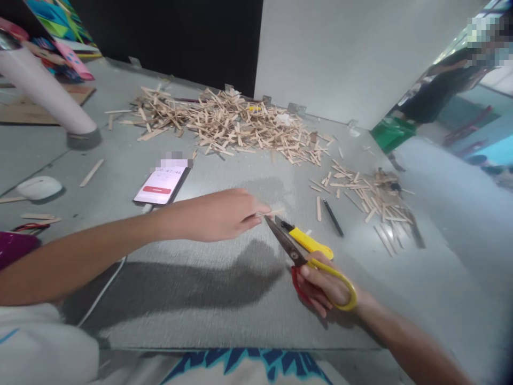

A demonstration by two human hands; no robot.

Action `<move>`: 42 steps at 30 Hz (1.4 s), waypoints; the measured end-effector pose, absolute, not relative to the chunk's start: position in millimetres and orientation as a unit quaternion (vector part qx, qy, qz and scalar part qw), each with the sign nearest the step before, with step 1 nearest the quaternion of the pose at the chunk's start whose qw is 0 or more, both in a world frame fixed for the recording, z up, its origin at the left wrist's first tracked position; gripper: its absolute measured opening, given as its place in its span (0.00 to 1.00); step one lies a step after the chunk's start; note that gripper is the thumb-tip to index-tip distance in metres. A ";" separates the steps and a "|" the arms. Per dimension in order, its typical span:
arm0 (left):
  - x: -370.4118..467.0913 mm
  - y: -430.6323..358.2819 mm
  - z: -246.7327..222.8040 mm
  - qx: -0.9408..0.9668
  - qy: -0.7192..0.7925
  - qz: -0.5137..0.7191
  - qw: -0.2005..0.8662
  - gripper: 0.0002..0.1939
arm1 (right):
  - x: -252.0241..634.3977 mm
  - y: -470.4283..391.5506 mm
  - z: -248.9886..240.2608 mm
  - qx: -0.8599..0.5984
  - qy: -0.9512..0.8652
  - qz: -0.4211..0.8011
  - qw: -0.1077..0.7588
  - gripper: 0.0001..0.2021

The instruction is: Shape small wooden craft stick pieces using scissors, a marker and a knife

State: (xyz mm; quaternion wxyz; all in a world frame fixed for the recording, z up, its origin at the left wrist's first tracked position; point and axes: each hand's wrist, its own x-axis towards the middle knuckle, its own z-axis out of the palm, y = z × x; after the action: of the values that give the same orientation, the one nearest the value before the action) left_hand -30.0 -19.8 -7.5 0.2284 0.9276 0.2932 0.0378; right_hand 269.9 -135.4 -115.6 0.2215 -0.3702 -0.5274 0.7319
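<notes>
My left hand pinches a small wooden stick piece over the middle of the grey table. My right hand is closed on the scissors, which have one yellow and one red handle loop. The scissor tips point up and left and meet the stick beside my left fingertips; whether they touch it is hard to tell. A yellow utility knife lies just beyond the scissors. To its right are a flat wooden stick and a black pen.
A large heap of wooden sticks spans the back, with a smaller pile at right. A phone with a cable, a white mouse and a pale cylinder stand left. A person is beyond the table.
</notes>
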 end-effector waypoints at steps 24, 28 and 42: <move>-17.3 -30.1 -15.0 0.894 0.439 -0.055 -0.072 0.24 | 260.7 -138.9 -116.4 -0.340 -0.414 0.806 0.251 0.33; -22.7 -14.3 -13.7 0.876 0.474 -0.040 -0.079 0.16 | 264.4 -141.2 -116.4 -0.348 -0.446 0.783 0.257 0.34; -23.1 -27.2 -5.2 0.889 0.384 0.073 0.238 0.12 | 263.2 -129.5 -127.4 -0.352 -0.468 0.753 0.299 0.32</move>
State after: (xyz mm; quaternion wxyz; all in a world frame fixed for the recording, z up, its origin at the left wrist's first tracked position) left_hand -23.1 -27.2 -5.2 0.2385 0.8890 0.3839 0.0732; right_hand 263.2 -129.5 -127.4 0.2986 -0.3523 -0.4681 0.7534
